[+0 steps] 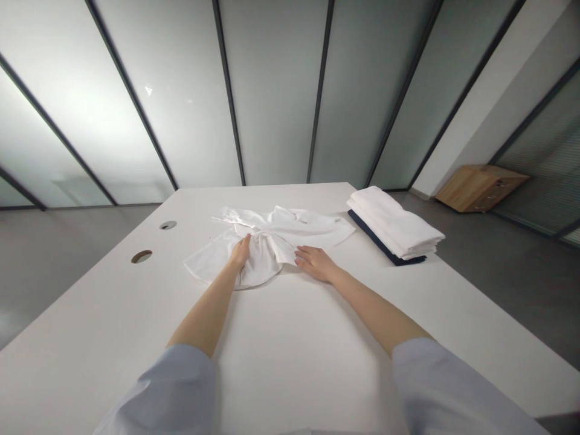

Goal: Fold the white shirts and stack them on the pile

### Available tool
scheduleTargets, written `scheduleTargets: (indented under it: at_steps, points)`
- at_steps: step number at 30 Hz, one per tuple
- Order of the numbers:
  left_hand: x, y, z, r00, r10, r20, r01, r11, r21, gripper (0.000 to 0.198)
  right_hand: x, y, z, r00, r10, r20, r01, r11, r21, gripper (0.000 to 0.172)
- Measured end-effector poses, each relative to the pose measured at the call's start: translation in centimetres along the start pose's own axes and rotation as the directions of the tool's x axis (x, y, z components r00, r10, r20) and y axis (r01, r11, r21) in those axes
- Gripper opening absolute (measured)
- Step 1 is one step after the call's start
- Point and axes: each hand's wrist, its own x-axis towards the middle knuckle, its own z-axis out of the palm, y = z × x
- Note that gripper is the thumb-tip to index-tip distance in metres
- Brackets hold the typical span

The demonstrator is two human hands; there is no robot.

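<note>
A thin white shirt (308,225) lies crumpled and spread across the middle of the table, its fabric bunched near the centre. My left hand (241,250) is closed on a gathered fold of it, the fingertips partly hidden by the cloth. A rounded hem fans out below and to the left of that hand. My right hand (315,262) rests palm down at the near right edge of the shirt, fingers stretched out and touching the fabric.
On the white table (303,350), a stack of folded white cloth (394,220) sits on dark navy cloth (372,237) at the right. Two cable holes, a nearer one (142,257) and a farther one (168,225), pierce the left side. A wooden cabinet (475,187) stands beyond, at right.
</note>
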Motion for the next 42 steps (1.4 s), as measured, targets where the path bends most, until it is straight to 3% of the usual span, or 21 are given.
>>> scheduleTargets:
  at_steps: [2,5,9,12,15,17,21,23,26,29,35,39,42]
  points:
    - [0.2,-0.1,-0.1,1.000,0.018,0.011,-0.019,0.998,0.057,0.058,0.0,0.5,-0.3,0.992,0.127,0.025,-0.127,0.992,-0.019,0.051]
    - [0.2,0.1,-0.3,0.999,0.005,0.047,-0.018,0.957,0.290,0.058,0.1,2.4,-1.3,0.950,0.313,0.011,-0.313,0.949,-0.042,0.052]
    - [-0.7,0.8,-0.5,0.976,-0.024,0.218,-0.129,0.740,0.660,0.058,-0.2,4.3,-2.2,0.886,0.460,-0.051,-0.463,0.875,-0.142,0.046]
    - [-1.5,1.4,-0.2,0.965,-0.068,0.253,-0.165,0.593,0.788,0.074,-0.5,4.3,-2.2,0.879,0.467,-0.096,-0.476,0.847,-0.235,0.038]
    - [-1.8,1.8,0.1,0.963,-0.107,0.246,-0.150,0.544,0.826,0.082,-0.6,3.6,-2.0,0.906,0.381,-0.185,-0.418,0.876,-0.242,0.037]
    - [-1.8,1.8,0.2,0.967,-0.135,0.217,-0.115,0.528,0.842,0.084,-0.6,2.9,-1.9,0.941,0.259,-0.216,-0.301,0.934,-0.192,0.037]
    - [-1.4,1.5,0.1,0.977,-0.193,0.093,0.018,0.506,0.862,0.085,-0.5,1.1,-1.7,0.988,-0.008,-0.152,-0.006,0.996,-0.087,0.036]
    - [-1.4,1.4,-0.1,0.974,-0.222,0.034,0.084,0.500,0.862,0.087,-0.4,0.4,-1.5,0.996,-0.047,-0.081,0.041,0.996,-0.081,0.039]
    - [-1.7,1.7,-0.1,0.971,-0.239,0.002,0.119,0.490,0.863,0.089,0.1,0.3,-1.0,0.999,0.051,-0.001,-0.051,0.996,-0.079,0.046]
    - [-2.5,2.6,0.3,0.971,-0.236,0.027,0.092,0.479,0.873,0.088,0.5,1.5,-0.7,0.978,0.206,0.003,-0.205,0.974,-0.099,0.049]
    - [-4.0,4.2,2.1,0.974,-0.062,0.219,-0.162,0.491,0.856,0.076,0.0,4.5,-1.7,0.895,0.437,-0.093,-0.446,0.861,-0.244,0.047]
    - [-4.0,3.6,2.3,0.964,0.015,0.266,-0.236,0.511,0.827,0.066,-0.5,3.7,-2.6,0.868,0.436,-0.239,-0.489,0.832,-0.260,0.038]
    - [-3.4,2.7,1.9,0.969,-0.004,0.248,-0.208,0.527,0.824,0.071,-0.3,2.1,-2.5,0.911,0.386,-0.146,-0.411,0.880,-0.237,0.039]
